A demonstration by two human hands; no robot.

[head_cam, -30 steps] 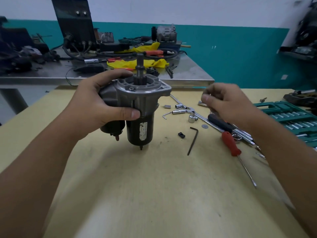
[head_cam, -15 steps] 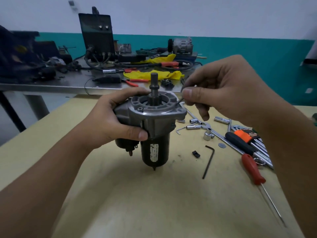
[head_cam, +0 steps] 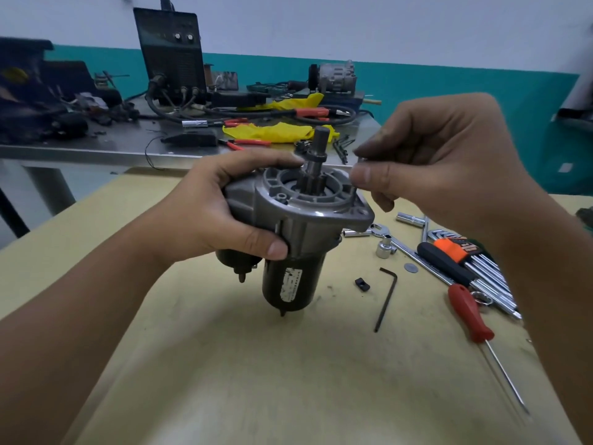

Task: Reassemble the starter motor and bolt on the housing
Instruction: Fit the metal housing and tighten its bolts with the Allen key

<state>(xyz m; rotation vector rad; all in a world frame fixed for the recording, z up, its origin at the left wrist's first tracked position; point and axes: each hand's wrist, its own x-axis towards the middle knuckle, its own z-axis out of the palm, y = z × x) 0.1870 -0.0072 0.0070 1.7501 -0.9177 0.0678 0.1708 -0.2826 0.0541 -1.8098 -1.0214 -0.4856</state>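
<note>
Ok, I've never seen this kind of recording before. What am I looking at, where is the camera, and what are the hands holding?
There is no robot here. The camera sits on a person's head and looks down at their two bare hands over a yellow table. The left hand grips a starter motor held upright, its shaft pointing up. The right hand pinches a small metal part, probably a bolt, at the rim of the motor's grey housing; the fingers hide most of it. To the right lie a black hex key, a red screwdriver and a silver socket. Behind stands a cluttered metal bench.
</note>
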